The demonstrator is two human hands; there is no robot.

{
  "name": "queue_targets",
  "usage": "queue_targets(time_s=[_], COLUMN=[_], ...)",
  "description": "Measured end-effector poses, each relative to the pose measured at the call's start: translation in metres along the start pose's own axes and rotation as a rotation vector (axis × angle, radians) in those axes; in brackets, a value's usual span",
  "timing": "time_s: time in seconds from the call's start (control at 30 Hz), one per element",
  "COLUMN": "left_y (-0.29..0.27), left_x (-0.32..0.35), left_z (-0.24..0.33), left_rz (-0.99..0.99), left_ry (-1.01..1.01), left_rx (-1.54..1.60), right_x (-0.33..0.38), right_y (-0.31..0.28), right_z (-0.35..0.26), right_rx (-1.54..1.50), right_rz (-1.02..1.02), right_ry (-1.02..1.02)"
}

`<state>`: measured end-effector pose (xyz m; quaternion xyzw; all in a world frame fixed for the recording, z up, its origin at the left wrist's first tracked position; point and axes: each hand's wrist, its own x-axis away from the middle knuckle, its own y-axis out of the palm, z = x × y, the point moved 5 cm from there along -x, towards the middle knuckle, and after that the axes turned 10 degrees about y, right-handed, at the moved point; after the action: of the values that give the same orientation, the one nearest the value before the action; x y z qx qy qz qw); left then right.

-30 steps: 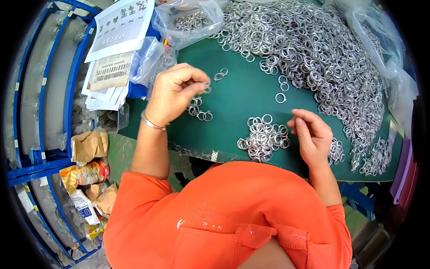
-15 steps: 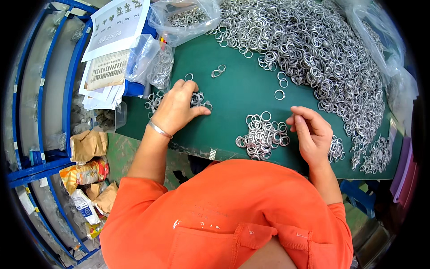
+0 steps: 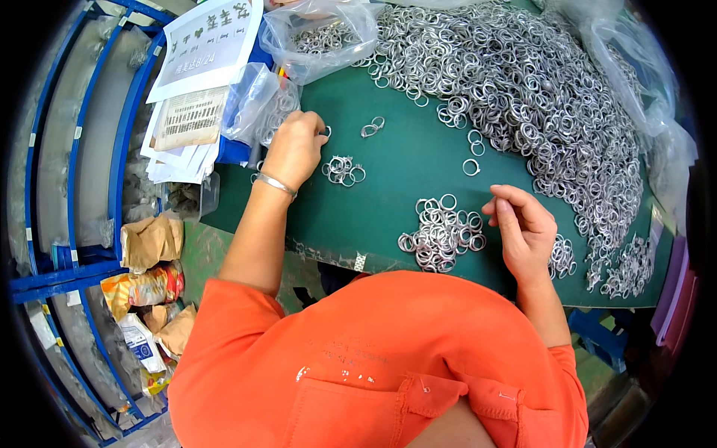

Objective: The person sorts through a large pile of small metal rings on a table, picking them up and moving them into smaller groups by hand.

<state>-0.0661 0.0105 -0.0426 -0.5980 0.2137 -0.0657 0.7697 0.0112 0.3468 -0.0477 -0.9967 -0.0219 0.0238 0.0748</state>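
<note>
My left hand (image 3: 293,149) is at the left of the green tabletop, its fingers curled. Between the tips of its thumb and forefinger shows a silvery metal ring (image 3: 327,131). Beside that hand lies a small cluster of rings (image 3: 343,171), and a few more peek out behind the wrist. My right hand (image 3: 526,230) hovers near the front edge, thumb and fingers bent together; whatever they may hold is hidden. Just left of it sits a loose pile of rings (image 3: 442,233). Another small pile (image 3: 562,257) is partly behind this hand.
A big heap of rings (image 3: 515,97) covers the far right, with clear plastic sheeting (image 3: 631,82) behind. A plastic bag of rings (image 3: 321,41) stands at the far left, near papers (image 3: 203,52). Blue racks (image 3: 119,149) and paper bags (image 3: 151,243) are left of the table.
My left hand has drawn back to the left off the small ring cluster, which now shows fully. Its fingertips are at the single ring. The right hand keeps its pose; the view has shifted slightly.
</note>
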Motion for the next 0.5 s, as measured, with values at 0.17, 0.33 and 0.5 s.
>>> queue_targets(time_s=[0.17,0.33,0.5], left_y=[0.002,0.004,0.003], left_x=[-0.001,-0.004,-0.013], left_z=[-0.001,-0.001,0.001], left_rz=[0.029,0.034,0.129], left_ry=[-0.104,-0.067,-0.014], left_rx=[0.157,0.085,-0.028], right_x=[-0.001,-0.001,0.000], right_y=[0.001,0.001,0.000], right_z=[-0.001,-0.002,0.000], right_rx=[0.027,0.039,0.029], right_rz=[-0.014,-0.018,-0.006], right_ry=[-0.003,-0.003,-0.005])
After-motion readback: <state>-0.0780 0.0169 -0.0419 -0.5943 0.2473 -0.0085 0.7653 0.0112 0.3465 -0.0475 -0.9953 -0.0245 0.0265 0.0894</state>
